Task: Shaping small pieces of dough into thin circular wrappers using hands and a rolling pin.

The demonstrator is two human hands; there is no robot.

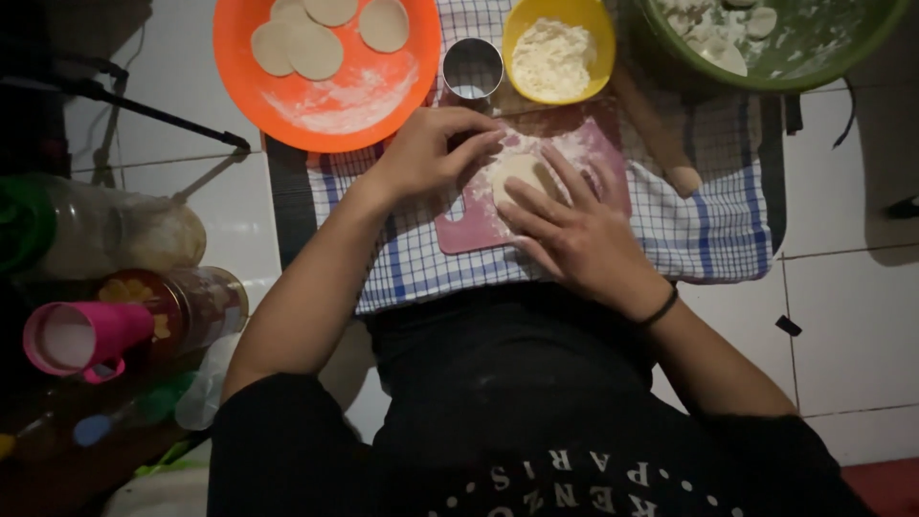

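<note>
Orange round plastic plate (287,105) holds pale dough discs. Beside it, the left hand (431,148) touches the pale, floured dough lump (514,172) on a pink plastic cutting board (469,230); the right hand (570,230) lies flat, seemingly pressing it, fingers spread.

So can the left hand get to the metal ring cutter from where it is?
Probably yes. The left hand rests on the dough on the pink board, and the metal ring cutter stands just beyond its fingertips with nothing between them.
</note>
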